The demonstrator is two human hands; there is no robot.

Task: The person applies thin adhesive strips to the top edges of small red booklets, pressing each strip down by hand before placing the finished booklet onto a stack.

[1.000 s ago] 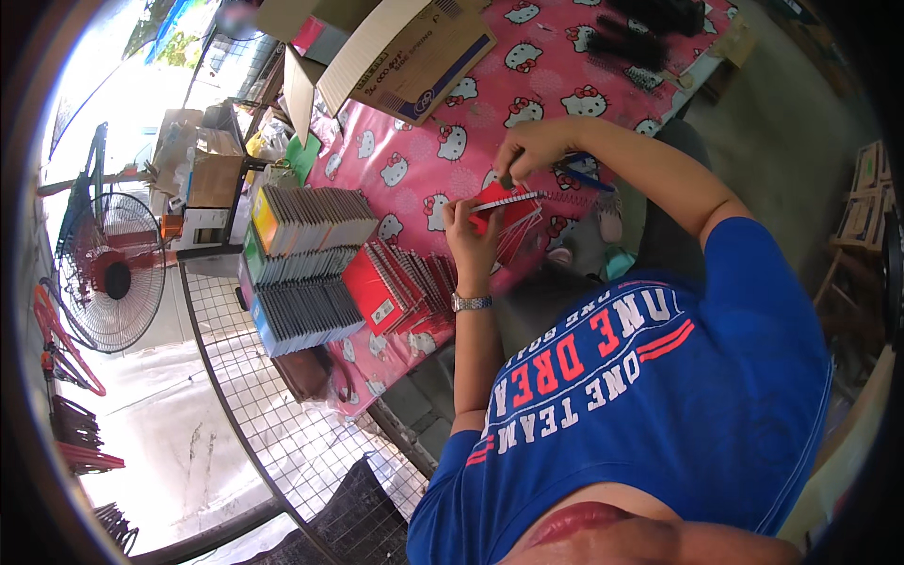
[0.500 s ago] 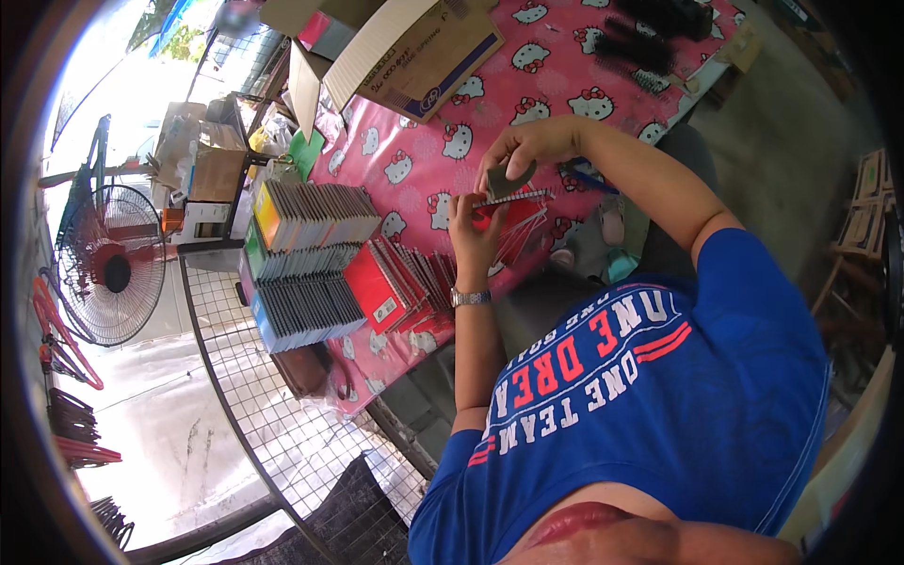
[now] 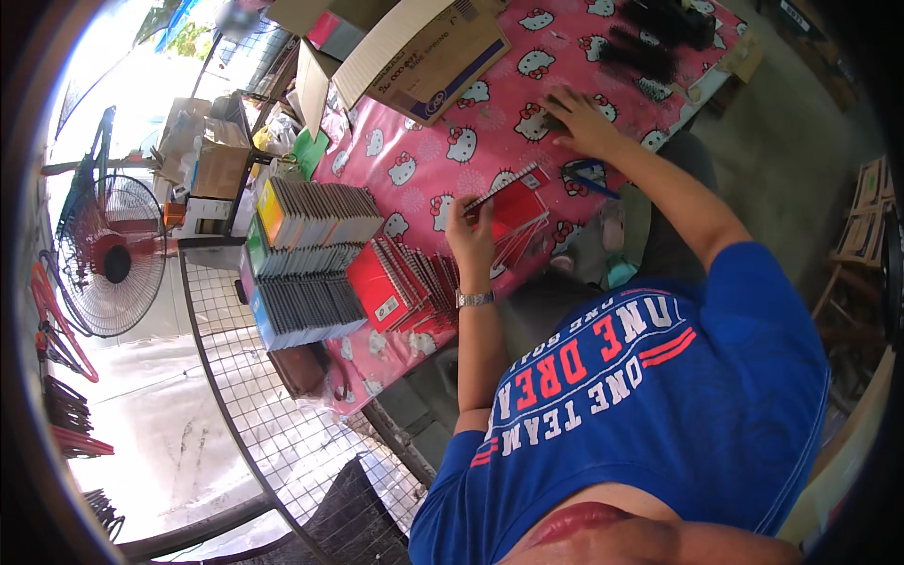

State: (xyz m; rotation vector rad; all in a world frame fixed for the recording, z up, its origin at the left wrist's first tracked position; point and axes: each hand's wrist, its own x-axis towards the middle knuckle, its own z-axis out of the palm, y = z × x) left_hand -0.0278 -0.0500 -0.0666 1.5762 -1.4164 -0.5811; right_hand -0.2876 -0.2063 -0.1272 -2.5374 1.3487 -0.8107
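My left hand [image 3: 468, 226], a metal watch at its wrist, pinches the spiral edge of a red notebook [image 3: 520, 205]. Beneath that one, more red notebooks show their edges. Farther off to the right, my right hand [image 3: 586, 124] lies on the pink table cover [image 3: 504, 80] with its fingers spread. A small dark olive block [image 3: 554, 122] is partly hidden under its fingertips. Left of my left hand, a fanned row of red spiral notebooks [image 3: 388, 287] rests on the cover.
Stacks of spiral notebooks [image 3: 315, 215] stand at the table's left side. An open cardboard box [image 3: 433, 71] is at the far edge. A blue tool [image 3: 591, 179] lies near the right hand, and black bristly items [image 3: 650, 47] sit far right. A fan [image 3: 111, 259] stands left.
My right hand has moved away from the notebook, farther out and right onto the table, taking the dark block there. Its fingers have spread. The left hand stays at the notebook's spiral edge.
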